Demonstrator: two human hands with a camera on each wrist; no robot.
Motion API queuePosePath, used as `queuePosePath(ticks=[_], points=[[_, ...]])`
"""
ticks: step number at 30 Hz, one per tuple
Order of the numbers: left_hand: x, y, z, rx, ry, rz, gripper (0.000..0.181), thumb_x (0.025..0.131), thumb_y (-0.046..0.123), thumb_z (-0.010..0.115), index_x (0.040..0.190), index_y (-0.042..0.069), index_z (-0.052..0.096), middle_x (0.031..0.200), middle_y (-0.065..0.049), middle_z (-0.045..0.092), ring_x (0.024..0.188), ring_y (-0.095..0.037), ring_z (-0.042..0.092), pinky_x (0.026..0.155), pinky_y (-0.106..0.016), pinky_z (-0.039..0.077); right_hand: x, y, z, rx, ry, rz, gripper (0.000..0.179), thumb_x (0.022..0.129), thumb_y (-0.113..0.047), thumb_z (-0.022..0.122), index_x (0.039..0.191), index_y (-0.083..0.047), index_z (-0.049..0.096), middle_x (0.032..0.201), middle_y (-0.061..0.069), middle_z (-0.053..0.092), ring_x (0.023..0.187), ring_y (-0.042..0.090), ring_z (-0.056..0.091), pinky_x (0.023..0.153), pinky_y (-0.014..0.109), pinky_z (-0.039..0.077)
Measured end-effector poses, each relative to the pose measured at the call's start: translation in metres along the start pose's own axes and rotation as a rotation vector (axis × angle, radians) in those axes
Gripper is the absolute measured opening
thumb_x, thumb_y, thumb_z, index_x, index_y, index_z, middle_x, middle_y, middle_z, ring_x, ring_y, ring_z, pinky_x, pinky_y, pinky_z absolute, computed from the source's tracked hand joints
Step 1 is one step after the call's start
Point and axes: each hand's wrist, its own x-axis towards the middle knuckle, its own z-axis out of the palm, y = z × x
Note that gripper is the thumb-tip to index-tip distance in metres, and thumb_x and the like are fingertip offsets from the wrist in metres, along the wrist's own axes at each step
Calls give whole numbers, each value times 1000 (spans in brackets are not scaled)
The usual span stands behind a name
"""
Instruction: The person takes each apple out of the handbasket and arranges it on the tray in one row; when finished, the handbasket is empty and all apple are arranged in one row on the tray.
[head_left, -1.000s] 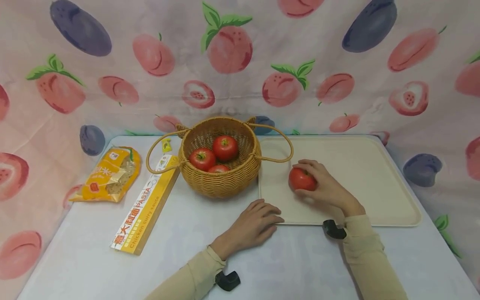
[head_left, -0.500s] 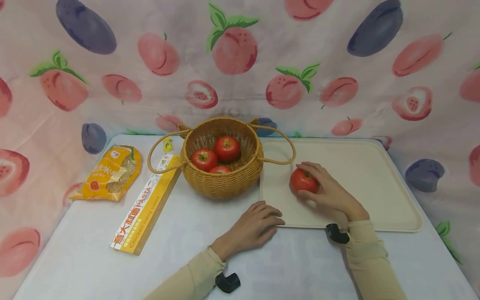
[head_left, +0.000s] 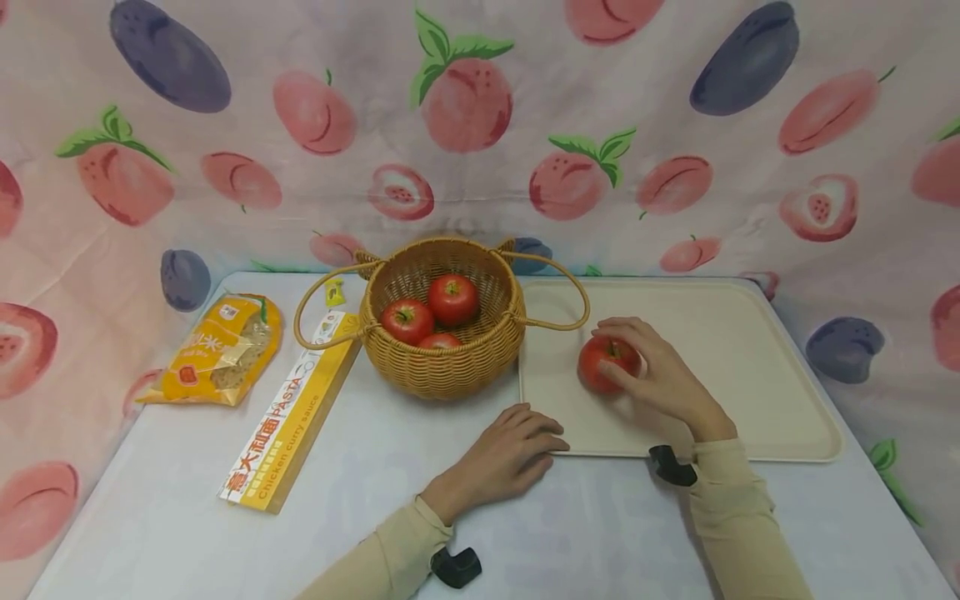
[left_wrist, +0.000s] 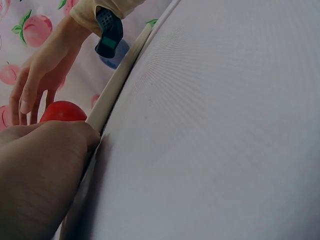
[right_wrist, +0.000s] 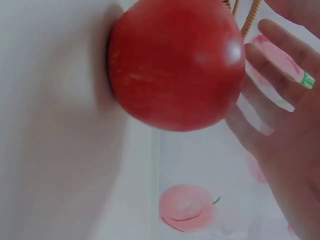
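A red tomato [head_left: 592, 367] sits on the left part of a beige tray [head_left: 720, 367]. Just above it is my right hand [head_left: 660, 379], thumb and fingers spread loosely over its top and right side. The right wrist view has the tomato [right_wrist: 177, 65] resting on the tray surface, with the extended fingers [right_wrist: 277, 82] close beside its upper side. My left hand [head_left: 506, 454] lies palm down on the table, relaxed fingertips at the tray's near left corner. From the left wrist, the tomato [left_wrist: 64, 111] shows beyond the left hand [left_wrist: 40, 170], under the right hand's fingers.
A wicker basket [head_left: 442, 371] holding several tomatoes stands left of the tray, one handle reaching over the tray's corner. Further left are a pasta box [head_left: 296, 417], a yellow food bag [head_left: 217, 350] and a small yellow packet [head_left: 334, 292]. Fruit-patterned cloth [head_left: 480, 192] hangs behind.
My right hand's thumb has lifted from the tomato's near side to above its top, and its grasp has loosened. The tomato stays on the tray. The left hand has stayed put.
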Motion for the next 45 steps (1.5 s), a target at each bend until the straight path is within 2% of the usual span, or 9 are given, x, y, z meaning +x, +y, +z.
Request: queuePosePath(ticks=[4, 6, 15, 20, 28, 35, 39, 42, 45], points=[[0, -1, 1, 4, 1, -1, 23, 92, 24, 58, 114, 26, 64, 123, 9, 58, 120, -9, 49, 115, -37, 29, 4, -3, 0, 17, 46, -61, 41, 82, -16, 73, 121, -17, 59, 127, -1, 54, 121, 16, 48, 105, 10, 30], [-1, -1, 1, 0, -3, -5, 23, 92, 24, 58, 114, 26, 64, 123, 9, 57, 121, -9, 48, 116, -37, 28, 7, -4, 0, 26, 58, -81, 40, 82, -14, 72, 120, -18, 60, 125, -2, 55, 120, 14, 48, 105, 8, 29], [-1, 0, 0, -6, -11, -4, 23, 92, 24, 58, 114, 26, 64, 123, 8, 58, 121, -9, 49, 116, -38, 28, 25, -14, -3, 79, 49, -157, 40, 82, -5, 71, 119, -14, 61, 118, -1, 60, 116, 15, 52, 105, 10, 31], [-1, 0, 0, -6, -21, -4, 23, 92, 24, 57, 115, 25, 64, 123, 8, 58, 121, -9, 48, 116, -38, 29, 38, -19, -4, 92, 24, -190, 36, 83, -7, 70, 116, -19, 61, 113, -5, 62, 109, 13, 56, 99, 12, 37], [-1, 0, -1, 3, -26, -1, 24, 93, 24, 57, 116, 25, 63, 123, 8, 58, 121, -9, 48, 115, -38, 29, 61, -30, -7, 59, -50, -231, 33, 85, -12, 69, 116, -22, 60, 116, -5, 61, 98, 5, 53, 85, 29, 47], [0, -2, 0, 10, -19, 4, 23, 93, 24, 56, 116, 26, 63, 124, 9, 57, 120, -9, 48, 116, -37, 28, 81, -41, -7, 107, -155, -193, 28, 90, -24, 64, 117, -24, 59, 121, -6, 59, 113, 12, 52, 72, 33, 53], [-1, -2, 1, 16, -11, 7, 23, 93, 24, 57, 115, 26, 64, 123, 9, 58, 120, -9, 49, 116, -37, 28, 92, -48, -4, 127, -189, -245, 29, 90, -22, 64, 118, -19, 60, 122, -3, 60, 119, 15, 51, 89, 37, 51], [-1, -1, 1, 21, -6, 9, 23, 93, 24, 57, 114, 27, 64, 123, 9, 58, 120, -9, 49, 115, -37, 29, 101, -53, 0, 129, -212, -307, 28, 90, -19, 64, 117, -15, 61, 118, -2, 62, 117, 13, 53, 105, 41, 39], [-1, 0, 1, 30, -5, 11, 23, 93, 24, 57, 115, 26, 63, 123, 9, 58, 120, -9, 49, 115, -36, 30, 109, -59, 3, 97, -222, -348, 27, 90, -20, 64, 117, -16, 61, 115, -5, 60, 115, 11, 51, 105, 41, 39]])
